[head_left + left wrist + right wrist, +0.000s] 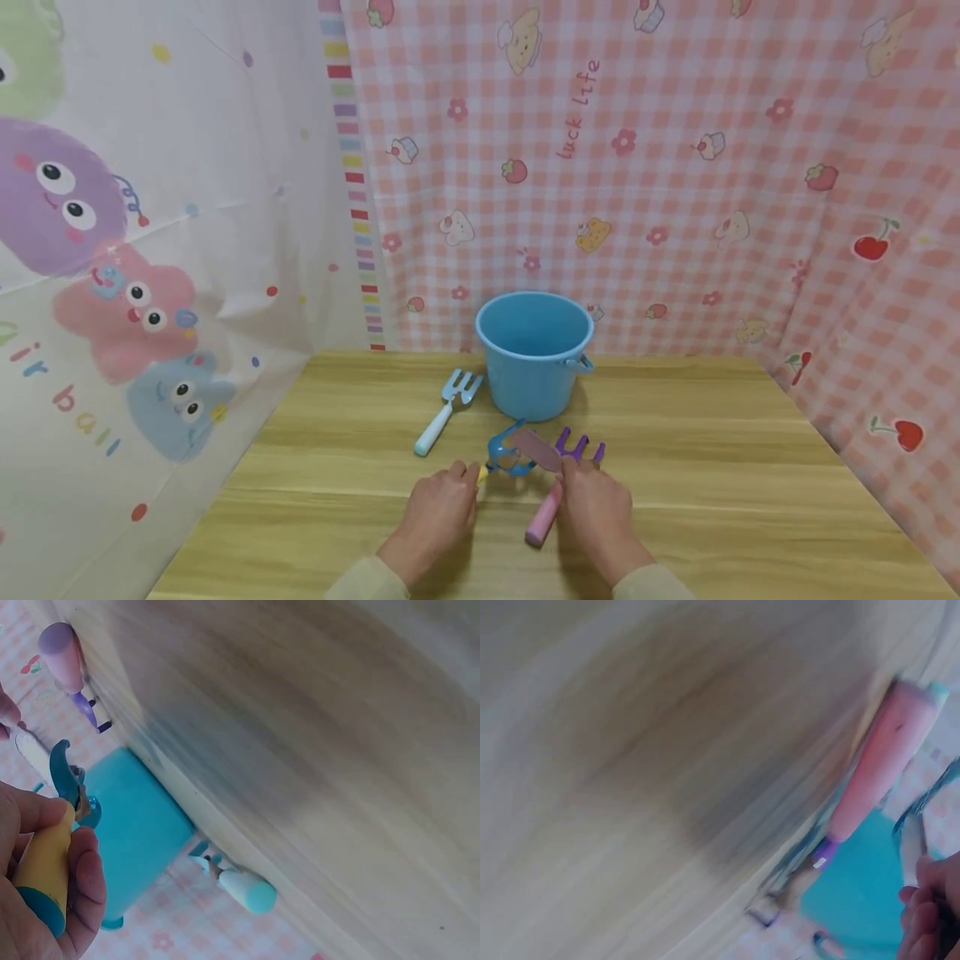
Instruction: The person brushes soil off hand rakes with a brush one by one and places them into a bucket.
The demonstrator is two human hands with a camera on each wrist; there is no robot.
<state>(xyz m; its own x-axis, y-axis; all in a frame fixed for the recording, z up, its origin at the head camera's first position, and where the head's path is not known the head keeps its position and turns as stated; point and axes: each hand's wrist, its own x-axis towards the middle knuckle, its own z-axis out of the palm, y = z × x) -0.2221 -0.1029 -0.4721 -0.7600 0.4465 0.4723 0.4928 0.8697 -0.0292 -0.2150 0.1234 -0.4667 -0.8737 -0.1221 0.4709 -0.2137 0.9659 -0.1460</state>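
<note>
My left hand (440, 506) grips the yellow handle (46, 859) of a small hand rake with curved blue prongs (66, 771). Brownish patches show among the prongs. In my right hand (600, 510) is a flat, pale blade-like tool (537, 450), its far end overlapping the blue prongs in the head view; its exact kind I cannot tell. Just under and beside the right hand lies a hand fork with a pink handle (544, 515) and purple tines (579, 446), partly covered by that hand. The fingers hide most of the blade tool's grip.
A blue bucket (534, 387) stands upright at the back middle of the wooden table (712, 500), its handle hanging at the right. Left of it lies a light blue hand fork (442, 421). Patterned cloths (675, 200) hang behind and at both sides.
</note>
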